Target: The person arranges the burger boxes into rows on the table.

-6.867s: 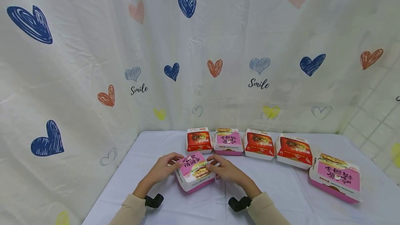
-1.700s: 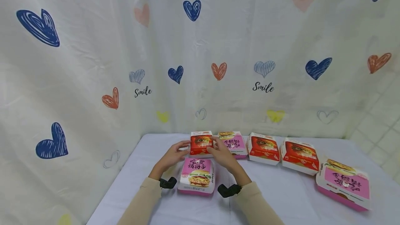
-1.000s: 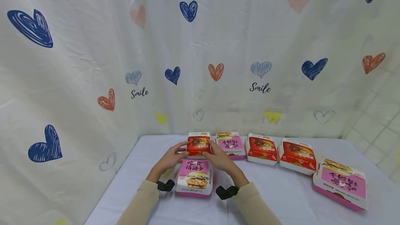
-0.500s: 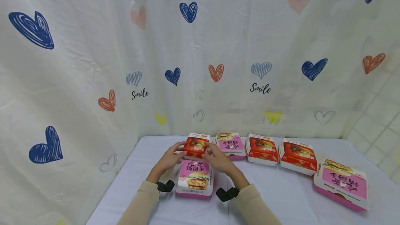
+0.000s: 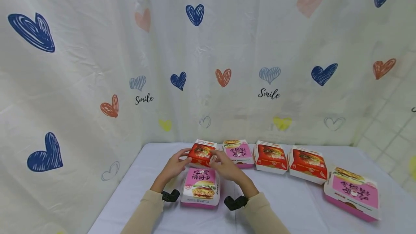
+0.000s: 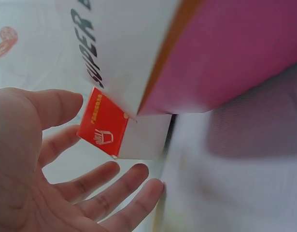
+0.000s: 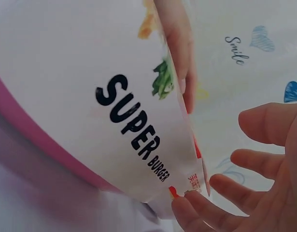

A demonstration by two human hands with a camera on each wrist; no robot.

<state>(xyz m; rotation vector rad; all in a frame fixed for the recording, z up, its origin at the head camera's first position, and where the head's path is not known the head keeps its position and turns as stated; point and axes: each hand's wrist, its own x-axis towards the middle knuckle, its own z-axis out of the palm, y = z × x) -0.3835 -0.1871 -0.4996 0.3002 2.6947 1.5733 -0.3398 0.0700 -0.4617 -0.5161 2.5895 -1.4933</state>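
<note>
A red-topped burger box (image 5: 200,153) sits turned at the far left of the table, with a hand at each side. My left hand (image 5: 172,167) has its thumb and index finger at the left edge; the left wrist view shows relaxed, spread fingers around a red corner. On the other side, my right hand (image 5: 225,167) reaches its index finger and thumb over the right edge. Its fingers are spread loosely in the right wrist view, the lower ones right at the box corner. Between my forearms lies a pink burger box (image 5: 200,187), large in the right wrist view (image 7: 90,121).
Along the back stand a pink burger box (image 5: 238,153) and two red ones, the nearer (image 5: 270,156) and the farther (image 5: 307,163). A bigger-looking pink box (image 5: 352,193) lies at the right. A heart-printed curtain (image 5: 237,46) hangs behind the white-covered table (image 5: 276,205).
Earlier both hands were on the near pink box, which has since been turned straighter. They moved to the red box behind it, which has now shifted slightly left and rotated.
</note>
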